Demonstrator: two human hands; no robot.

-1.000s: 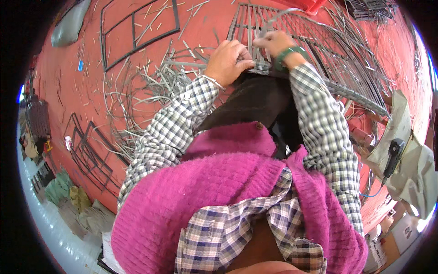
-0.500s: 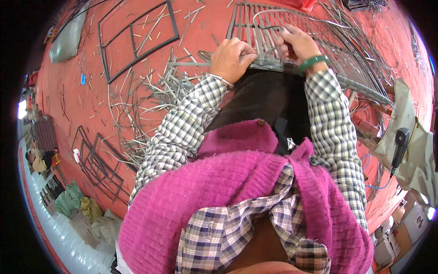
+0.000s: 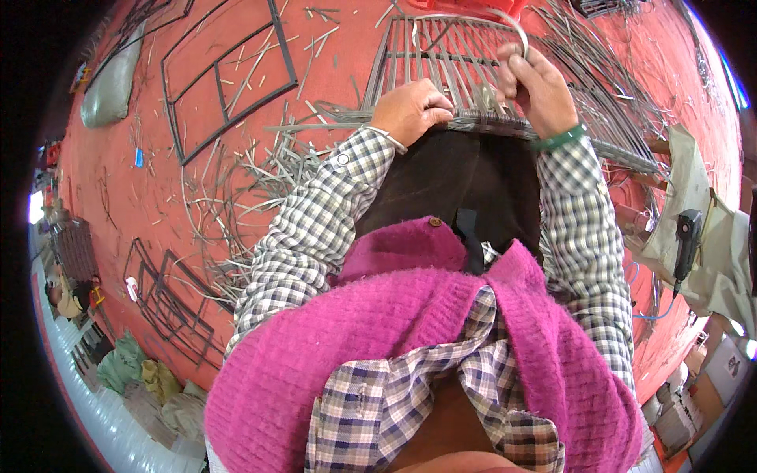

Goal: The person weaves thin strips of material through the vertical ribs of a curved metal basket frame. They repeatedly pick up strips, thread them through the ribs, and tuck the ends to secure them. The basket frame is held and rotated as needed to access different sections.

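A frame strung with flat grey strips [image 3: 441, 67] rests at my lap, its near edge densely wound with strip. My left hand [image 3: 412, 112] is closed at the left part of that near edge, thumb and fingers pressed together on the woven strips. Raised above the frame's right part, my right hand [image 3: 540, 88] has its fingers closed around a pale grey strip [image 3: 516, 25], which arcs up and over to the left beyond the fingers. The strip's lower run near the palm is hard to make out.
Loose strip offcuts [image 3: 276, 173] litter the red floor at left. Bare dark frames [image 3: 229, 75] lie farther left, and a bundle of long strips [image 3: 607, 87] spreads at right. A black power tool [image 3: 688, 240] lies on pale cloth, and a red container [image 3: 473, 6] stands ahead.
My right hand has moved slightly right with the strip, which now loops higher above it. The left hand has stayed at the near edge. The frame appears slightly lower in view.
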